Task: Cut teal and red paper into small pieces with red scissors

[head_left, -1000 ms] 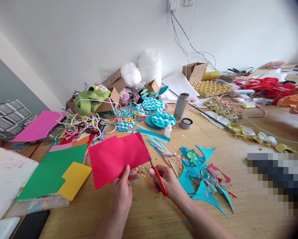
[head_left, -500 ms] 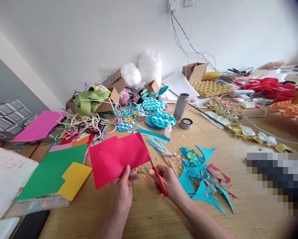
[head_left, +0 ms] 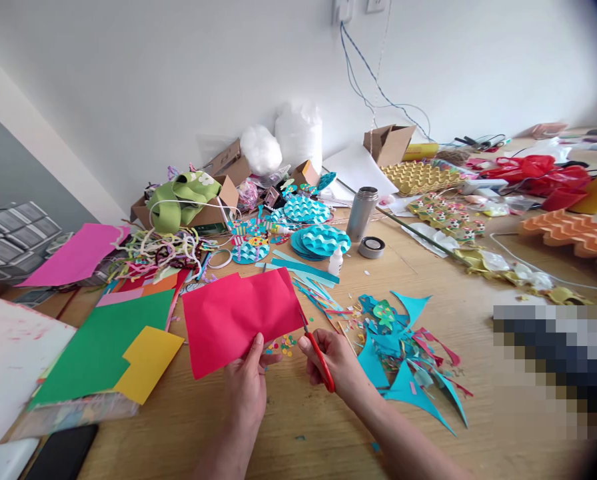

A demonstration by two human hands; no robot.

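A sheet of red paper (head_left: 238,313), with a step in its top edge, is pinched at its lower edge by my left hand (head_left: 248,377), thumb on top. Orange-handled scissors (head_left: 322,363) are in my right hand (head_left: 331,360), its fingers wrapped round the handles. Their blades meet the sheet's right edge and look nearly closed. Small round paper dots (head_left: 284,345) lie on the table just beyond my hands. To the right of my right hand is a heap of blue paper scraps (head_left: 393,350) with some red pieces in it.
Green paper (head_left: 98,347) and yellow paper (head_left: 151,357) lie at left, near a black phone (head_left: 61,453). Ahead stand a steel flask (head_left: 362,215), its lid (head_left: 372,247), a small white bottle (head_left: 336,261) and wavy blue discs (head_left: 323,241). Pipe cleaners (head_left: 161,253) are heaped behind the coloured paper.
The red sheet has shifted slightly right and tilted a little in my left hand. The scissors stay at its right edge, with only a small movement of my right hand.
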